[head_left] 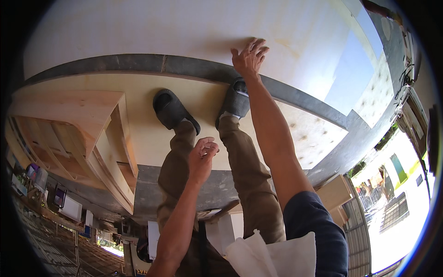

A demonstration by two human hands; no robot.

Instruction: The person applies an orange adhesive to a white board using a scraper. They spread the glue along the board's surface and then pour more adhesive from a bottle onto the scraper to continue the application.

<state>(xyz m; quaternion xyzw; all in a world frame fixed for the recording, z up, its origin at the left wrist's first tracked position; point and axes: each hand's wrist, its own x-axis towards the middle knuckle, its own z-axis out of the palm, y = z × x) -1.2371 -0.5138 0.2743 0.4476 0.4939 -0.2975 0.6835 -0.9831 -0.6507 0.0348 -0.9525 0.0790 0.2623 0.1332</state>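
My right hand (250, 58) reaches out over a large pale panel (157, 32), its fingers spread and nothing in them. It is over or touching the panel's near part; I cannot tell if it presses down. My left hand (201, 159) hangs in front of my legs, fingers curled in loosely, with no thing visible in it. Below the hands my feet, in dark slippers (173, 108), stand on a pale flat board (138, 147). A strip of dark grey floor (124, 63) runs between this board and the panel.
At the left stands a wooden frame structure (87, 115) with slanted sides and open bays. White cloth (290, 256) hangs near my waist. A spotted pale sheet (309, 134) lies at the right. Beyond are a wooden box (333, 191) and a bright opening outdoors (392, 198).
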